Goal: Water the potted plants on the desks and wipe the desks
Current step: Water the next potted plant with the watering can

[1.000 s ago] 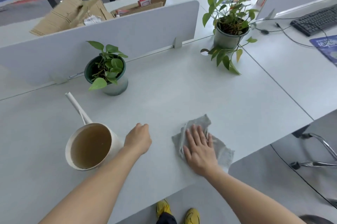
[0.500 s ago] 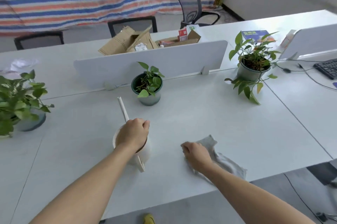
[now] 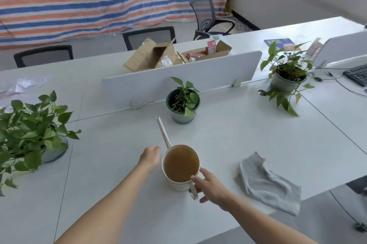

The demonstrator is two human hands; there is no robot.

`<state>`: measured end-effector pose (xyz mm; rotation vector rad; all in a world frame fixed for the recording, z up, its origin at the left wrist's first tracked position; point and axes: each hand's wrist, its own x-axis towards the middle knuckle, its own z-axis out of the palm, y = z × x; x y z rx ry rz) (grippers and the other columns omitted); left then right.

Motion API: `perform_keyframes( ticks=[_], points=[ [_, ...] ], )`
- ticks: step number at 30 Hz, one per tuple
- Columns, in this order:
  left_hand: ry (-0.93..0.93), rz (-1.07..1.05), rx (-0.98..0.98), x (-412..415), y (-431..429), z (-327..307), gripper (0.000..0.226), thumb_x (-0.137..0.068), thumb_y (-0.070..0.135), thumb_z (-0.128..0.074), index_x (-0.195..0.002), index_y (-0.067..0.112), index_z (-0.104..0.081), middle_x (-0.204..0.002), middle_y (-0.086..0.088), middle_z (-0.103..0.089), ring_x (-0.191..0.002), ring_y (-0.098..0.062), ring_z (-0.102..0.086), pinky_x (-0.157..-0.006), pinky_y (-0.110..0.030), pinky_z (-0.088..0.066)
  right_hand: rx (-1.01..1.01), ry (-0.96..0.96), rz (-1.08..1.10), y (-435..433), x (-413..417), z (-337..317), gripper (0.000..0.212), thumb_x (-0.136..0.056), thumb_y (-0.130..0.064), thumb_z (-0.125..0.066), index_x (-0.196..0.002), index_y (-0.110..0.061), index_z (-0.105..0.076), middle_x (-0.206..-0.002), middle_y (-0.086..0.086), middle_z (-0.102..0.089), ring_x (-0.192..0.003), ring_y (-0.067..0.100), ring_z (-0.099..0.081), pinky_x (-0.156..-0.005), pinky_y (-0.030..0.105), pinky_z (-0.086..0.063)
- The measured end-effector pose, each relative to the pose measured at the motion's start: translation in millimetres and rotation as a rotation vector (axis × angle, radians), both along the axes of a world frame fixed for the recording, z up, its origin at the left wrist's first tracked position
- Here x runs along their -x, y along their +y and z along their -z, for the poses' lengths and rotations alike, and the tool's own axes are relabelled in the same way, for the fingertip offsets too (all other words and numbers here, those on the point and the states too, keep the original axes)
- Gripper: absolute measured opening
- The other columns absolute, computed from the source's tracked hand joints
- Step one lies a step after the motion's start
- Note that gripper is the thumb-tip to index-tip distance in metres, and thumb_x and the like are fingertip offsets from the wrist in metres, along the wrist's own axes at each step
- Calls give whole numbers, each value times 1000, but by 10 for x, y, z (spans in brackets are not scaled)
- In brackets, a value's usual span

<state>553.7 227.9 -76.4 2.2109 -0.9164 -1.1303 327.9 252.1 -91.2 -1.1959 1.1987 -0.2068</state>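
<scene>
A cream watering can (image 3: 174,184), filled with brownish water, stands on the white desk (image 3: 248,134) in front of me, its long spout pointing away. My right hand (image 3: 212,190) holds its handle, thumb at the rim and a finger under the loop. My left hand (image 3: 151,156) sits loosely curled against the can's left side and holds nothing. The grey cloth (image 3: 266,182) lies crumpled to the right, untouched. Three potted plants stand on the desks: a small one (image 3: 183,103) beyond the spout, a big one (image 3: 29,134) at left, a trailing one (image 3: 288,77) at right.
A white divider panel (image 3: 178,81) stands behind the small plant, with open cardboard boxes (image 3: 155,55) on the desk beyond. A black keyboard (image 3: 357,74) and cables lie at far right. Office chairs (image 3: 206,15) stand by the striped tarp. The desk's front edge runs just below the cloth.
My right hand let go of the cloth and moved left to the can's handle. My left hand came off the can's rim to its left side. The can now stands further right.
</scene>
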Motion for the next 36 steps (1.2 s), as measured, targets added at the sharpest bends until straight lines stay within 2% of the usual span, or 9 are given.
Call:
perform_keyframes(
  ticks=[4,8,10,13,16,22,29,32,36],
  points=[
    [180,94,-35,-22,-26,24,30,-96,21,-41,-71,12,-54,-74,-11,-53,-67,-21,-47,-63,-29,-37,-56,-93,107,46,-136,-51,29,-102,-25,-46,-130,-31,-47,-88,12,-72,-78,17,-68,-66,32,-57],
    [211,119,-47,-36,-56,159,45,-78,41,-44,-89,5,-68,-92,-19,-70,-82,-33,-66,-67,-35,-51,-71,-95,153,42,-226,-96,33,-96,-11,-43,-127,-21,-50,-79,13,-68,-71,22,-64,-68,38,-55],
    [221,123,-55,-67,-97,247,46,-71,43,-44,-87,8,-69,-93,-19,-70,-89,-35,-67,-72,-39,-54,-64,-84,189,36,-268,-119,34,-92,-7,-41,-124,-14,-51,-75,14,-65,-66,24,-62,-64,39,-51],
    [247,116,-24,-27,-105,150,43,-69,42,-45,-83,10,-70,-92,-19,-71,-83,-34,-67,-73,-42,-56,-51,-71,234,33,-274,-140,34,-89,-4,-39,-120,-10,-54,-70,15,-62,-62,26,-59,-61,40,-46],
    [243,120,8,22,-147,50,44,-71,44,-45,-83,11,-71,-88,-15,-72,-86,-34,-68,-78,-46,-56,-23,-82,261,-1,-224,-211,31,-91,-2,-38,-116,-9,-56,-71,16,-62,-64,27,-60,-61,40,-46],
    [298,141,63,296,-282,-359,34,-93,25,-44,-94,2,-70,-80,-9,-64,-73,-23,-57,-67,-32,-46,56,-57,245,-237,50,-508,28,-93,-1,-38,-112,-4,-58,-72,20,-64,-64,30,-61,-58,39,-49],
    [342,123,124,710,-616,-723,34,-95,31,-44,-109,12,-67,-102,-12,-68,-85,-24,-61,-70,-34,-50,150,-10,176,-668,521,-984,24,-99,-10,-41,-103,-6,-65,-72,17,-70,-64,27,-67,-58,36,-54],
    [363,107,152,913,-755,-822,35,-96,32,-42,-110,11,-67,-99,-12,-68,-84,-24,-61,-75,-36,-51,166,17,162,-853,717,-1155,25,-97,-4,-38,-106,0,-61,-70,18,-68,-62,27,-65,-57,35,-54],
    [412,76,189,1142,-913,-952,34,-98,29,-41,-111,8,-64,-90,-7,-63,-80,-22,-58,-71,-32,-48,202,60,125,-1090,929,-1335,26,-94,-4,-39,-106,2,-61,-69,18,-68,-61,28,-64,-56,34,-53]
  ],
)
